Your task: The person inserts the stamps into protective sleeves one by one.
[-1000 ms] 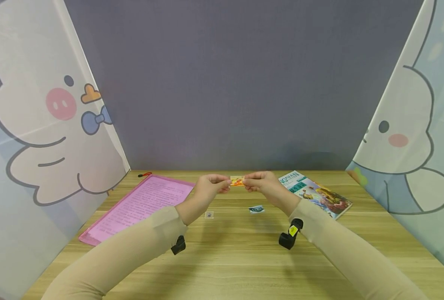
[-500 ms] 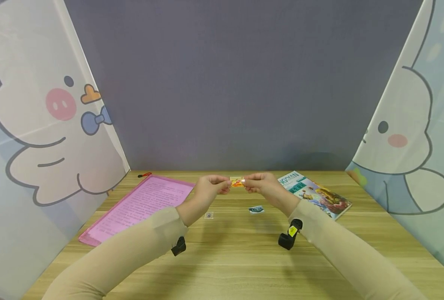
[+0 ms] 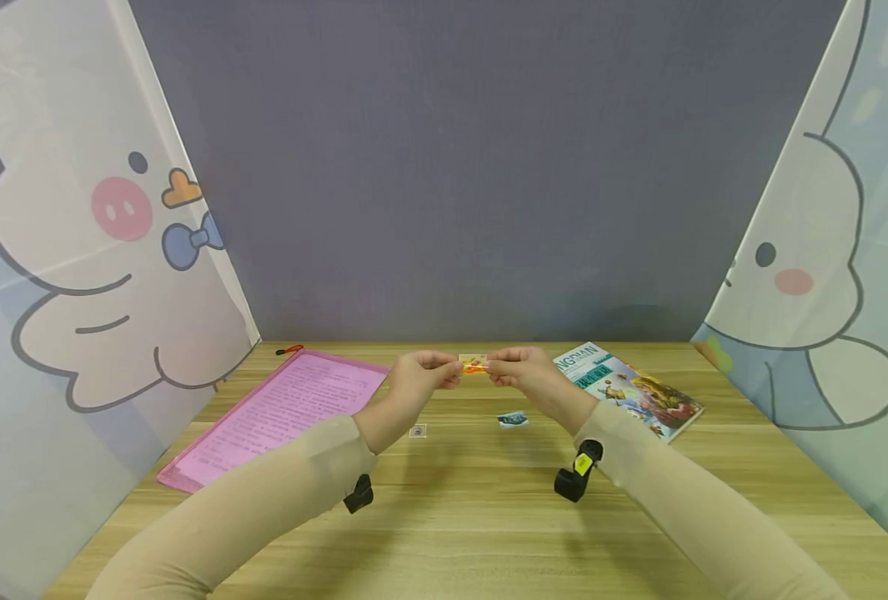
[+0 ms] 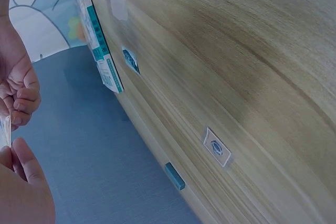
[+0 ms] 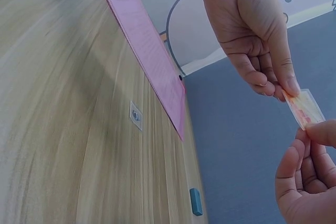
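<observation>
Level with the table's far edge in the head view, a small stamp-like picture, orange and yellow with a clear margin, is held between both hands. The left hand pinches its left end between thumb and fingers. At the opposite end, the right hand pinches it the same way. The right wrist view shows the thin stamp-like piece tilted, thumbs on its ends. Below the hands lie two similar flat pieces: a pale square one with a round motif and a teal-and-white one.
A pink zip file pouch with a printed sheet lies at left, its red-and-black zip pull at the far corner. At right is a colourful magazine. Both wrist views show a small teal block near the far edge.
Both hands keep their pinch on the stamp-like picture and stay almost still. The right wrist has shifted very slightly left, and the shine on the piece differs.
</observation>
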Action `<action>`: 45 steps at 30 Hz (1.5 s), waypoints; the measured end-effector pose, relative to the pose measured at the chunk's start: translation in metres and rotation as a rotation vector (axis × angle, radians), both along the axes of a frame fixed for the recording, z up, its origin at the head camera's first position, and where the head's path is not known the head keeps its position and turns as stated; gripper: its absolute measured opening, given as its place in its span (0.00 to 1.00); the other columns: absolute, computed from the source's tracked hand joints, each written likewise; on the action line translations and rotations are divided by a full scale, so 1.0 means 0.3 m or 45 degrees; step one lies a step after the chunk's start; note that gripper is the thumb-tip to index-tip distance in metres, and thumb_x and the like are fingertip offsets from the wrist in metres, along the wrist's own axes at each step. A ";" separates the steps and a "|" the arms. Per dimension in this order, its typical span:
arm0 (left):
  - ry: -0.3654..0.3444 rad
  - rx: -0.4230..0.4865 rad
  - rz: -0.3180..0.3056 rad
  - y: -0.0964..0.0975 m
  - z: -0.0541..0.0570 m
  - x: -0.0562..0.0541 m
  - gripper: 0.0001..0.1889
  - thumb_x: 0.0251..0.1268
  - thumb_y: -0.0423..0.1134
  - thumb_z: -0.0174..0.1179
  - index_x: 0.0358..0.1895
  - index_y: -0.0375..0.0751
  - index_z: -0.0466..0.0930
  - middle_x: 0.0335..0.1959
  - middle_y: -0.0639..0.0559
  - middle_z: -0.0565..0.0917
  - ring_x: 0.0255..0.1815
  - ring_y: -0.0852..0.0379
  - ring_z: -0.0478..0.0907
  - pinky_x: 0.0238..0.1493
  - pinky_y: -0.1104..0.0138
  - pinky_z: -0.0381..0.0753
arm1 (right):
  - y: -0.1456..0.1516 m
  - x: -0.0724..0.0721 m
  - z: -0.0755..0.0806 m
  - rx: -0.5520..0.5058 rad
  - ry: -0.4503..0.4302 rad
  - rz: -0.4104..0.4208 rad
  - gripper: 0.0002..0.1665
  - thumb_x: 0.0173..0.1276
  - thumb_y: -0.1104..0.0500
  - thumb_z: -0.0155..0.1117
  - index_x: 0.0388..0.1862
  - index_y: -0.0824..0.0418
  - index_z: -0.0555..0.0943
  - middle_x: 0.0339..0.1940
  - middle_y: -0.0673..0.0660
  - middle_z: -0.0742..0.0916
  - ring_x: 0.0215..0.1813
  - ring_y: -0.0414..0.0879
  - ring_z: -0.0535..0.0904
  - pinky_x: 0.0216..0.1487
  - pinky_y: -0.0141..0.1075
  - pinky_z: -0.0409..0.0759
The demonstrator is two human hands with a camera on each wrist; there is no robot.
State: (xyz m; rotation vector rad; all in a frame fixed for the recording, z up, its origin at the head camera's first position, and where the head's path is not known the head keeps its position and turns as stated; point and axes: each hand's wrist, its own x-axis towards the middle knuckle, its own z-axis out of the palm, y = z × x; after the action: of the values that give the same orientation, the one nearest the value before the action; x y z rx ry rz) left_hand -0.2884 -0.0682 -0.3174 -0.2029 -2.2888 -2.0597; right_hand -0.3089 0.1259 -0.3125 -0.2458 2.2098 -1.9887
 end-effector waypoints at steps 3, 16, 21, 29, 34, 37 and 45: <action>-0.003 0.014 0.005 0.002 -0.001 0.000 0.09 0.62 0.33 0.65 0.42 0.30 0.84 0.38 0.39 0.87 0.29 0.59 0.83 0.45 0.60 0.87 | -0.002 -0.001 0.000 -0.002 -0.003 -0.005 0.15 0.69 0.66 0.60 0.51 0.74 0.78 0.32 0.51 0.84 0.36 0.43 0.79 0.46 0.36 0.83; 0.013 -0.005 0.041 0.004 -0.004 -0.005 0.07 0.62 0.31 0.65 0.40 0.30 0.84 0.34 0.41 0.87 0.29 0.56 0.84 0.46 0.55 0.87 | 0.016 0.001 0.000 -0.036 -0.012 0.075 0.20 0.75 0.59 0.56 0.56 0.75 0.76 0.37 0.50 0.84 0.41 0.43 0.80 0.46 0.32 0.83; 0.002 0.027 0.049 0.004 -0.009 -0.013 0.06 0.60 0.31 0.66 0.38 0.29 0.84 0.31 0.42 0.87 0.31 0.52 0.85 0.49 0.51 0.86 | 0.020 -0.003 -0.003 -0.046 -0.008 0.082 0.21 0.73 0.58 0.58 0.55 0.73 0.76 0.37 0.49 0.85 0.44 0.47 0.80 0.47 0.32 0.82; -0.019 0.011 0.052 0.003 -0.029 -0.022 0.07 0.59 0.31 0.67 0.37 0.29 0.84 0.35 0.38 0.88 0.29 0.57 0.85 0.42 0.60 0.88 | 0.010 -0.004 -0.014 -0.026 -0.009 0.043 0.16 0.72 0.62 0.59 0.51 0.73 0.78 0.32 0.49 0.85 0.38 0.43 0.80 0.48 0.36 0.83; -0.026 0.001 0.011 0.001 -0.032 -0.017 0.08 0.62 0.32 0.65 0.40 0.28 0.83 0.37 0.36 0.87 0.35 0.47 0.87 0.46 0.57 0.88 | 0.005 -0.012 -0.024 -0.029 -0.019 0.008 0.16 0.72 0.62 0.59 0.51 0.75 0.78 0.29 0.49 0.84 0.36 0.43 0.80 0.46 0.36 0.83; -0.020 -0.038 -0.007 -0.004 -0.041 -0.023 0.09 0.64 0.33 0.64 0.40 0.29 0.84 0.39 0.36 0.87 0.35 0.49 0.86 0.46 0.59 0.88 | -0.001 -0.020 -0.037 -0.021 -0.015 -0.015 0.15 0.71 0.62 0.59 0.47 0.75 0.79 0.28 0.49 0.84 0.35 0.43 0.80 0.43 0.34 0.83; -0.087 -0.228 0.030 -0.016 -0.057 -0.051 0.09 0.64 0.37 0.65 0.36 0.33 0.86 0.33 0.43 0.88 0.34 0.49 0.86 0.41 0.63 0.88 | -0.024 -0.049 -0.086 0.006 -0.072 -0.057 0.15 0.71 0.62 0.59 0.47 0.75 0.78 0.27 0.49 0.83 0.34 0.42 0.79 0.40 0.32 0.82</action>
State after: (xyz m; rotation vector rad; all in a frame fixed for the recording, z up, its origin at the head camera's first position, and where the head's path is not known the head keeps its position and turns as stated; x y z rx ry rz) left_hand -0.3037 -0.0731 -0.3346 -0.1140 -2.5040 -1.8784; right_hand -0.3237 0.1187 -0.3382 -0.1389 2.2038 -1.9872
